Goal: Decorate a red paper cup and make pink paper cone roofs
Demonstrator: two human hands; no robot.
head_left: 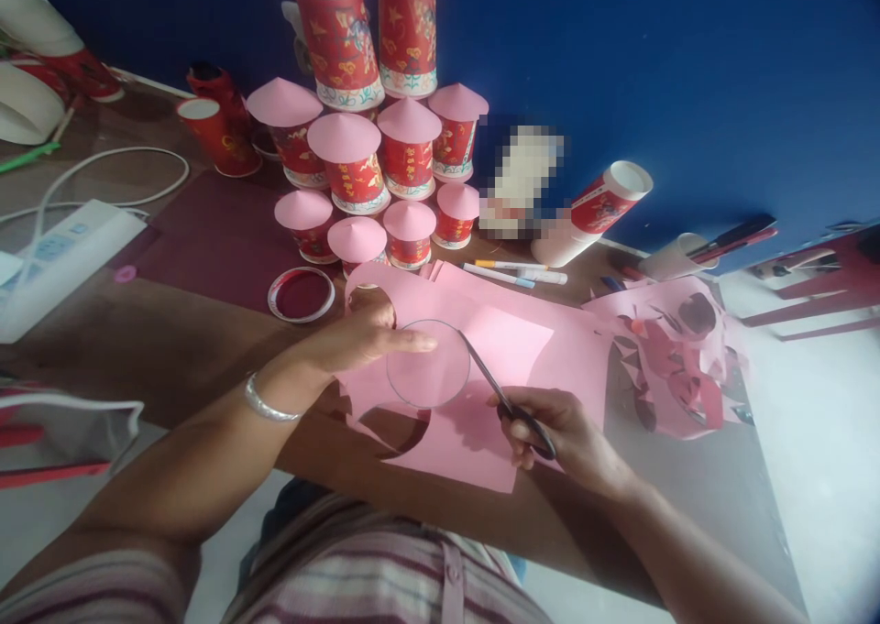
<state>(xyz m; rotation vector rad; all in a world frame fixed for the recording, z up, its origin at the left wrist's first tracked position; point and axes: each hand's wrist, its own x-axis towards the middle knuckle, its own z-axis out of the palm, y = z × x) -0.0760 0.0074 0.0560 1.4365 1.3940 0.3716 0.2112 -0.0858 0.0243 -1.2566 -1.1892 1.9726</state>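
Observation:
My left hand (368, 335) grips a sheet of pink paper (440, 381), thumb lying on top and the other fingers hidden beneath it. A dark circle is drawn on this sheet beside the thumb, and curved pieces have been cut from its edges. In my right hand (550, 422) is a pair of scissors (505, 399), fingers wrapped around the black handles. The blades point up and left, their tip at the right edge of the drawn circle. More pink sheets (577, 349) lie on the table beneath.
Stacked red paper cups with pink cone roofs (344, 138) stand at the back by a blue wall (619, 56). Pink scraps (687, 358) lie right, near a pen cup (677, 256). Markers (509, 271), a red-lined ring (301, 294) and a white power strip (75, 262) lie around.

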